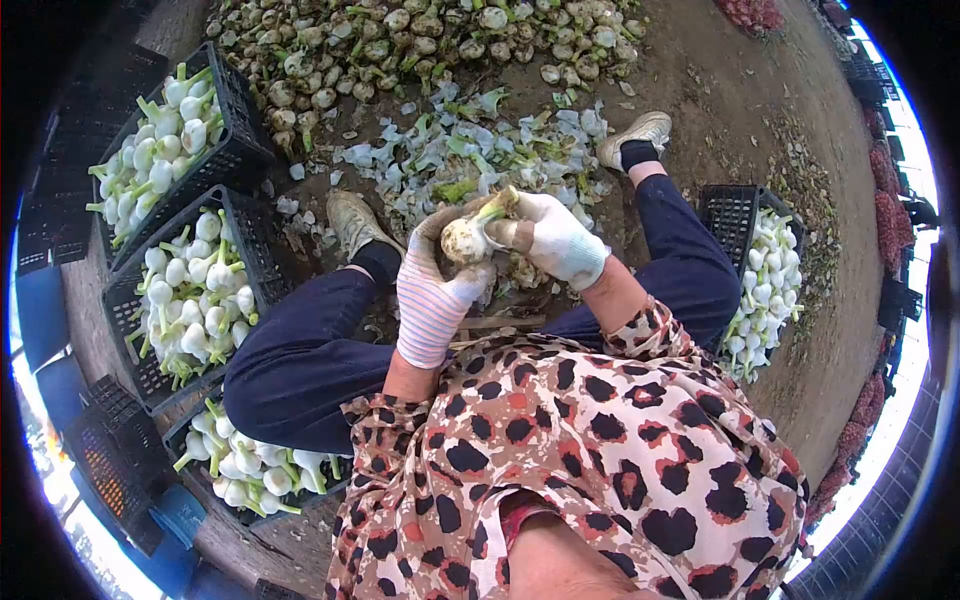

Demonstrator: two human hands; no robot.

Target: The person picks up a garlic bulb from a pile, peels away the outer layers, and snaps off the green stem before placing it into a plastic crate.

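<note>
Crates (240, 225) of peeled onions sat at my left, within reach for dropping. My left hand (432, 290) cupped a dirty onion (463, 240) between my knees, fingers curled beneath, while my right hand (556, 238) pinched its stalk, steadying it.

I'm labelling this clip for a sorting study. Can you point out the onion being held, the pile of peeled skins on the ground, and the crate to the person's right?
onion (464, 238), head view, on its round dirty bulb.
pile of peeled skins (470, 150), head view, middle of the pale scraps.
crate (730, 212), head view, on its black mesh wall.
</note>
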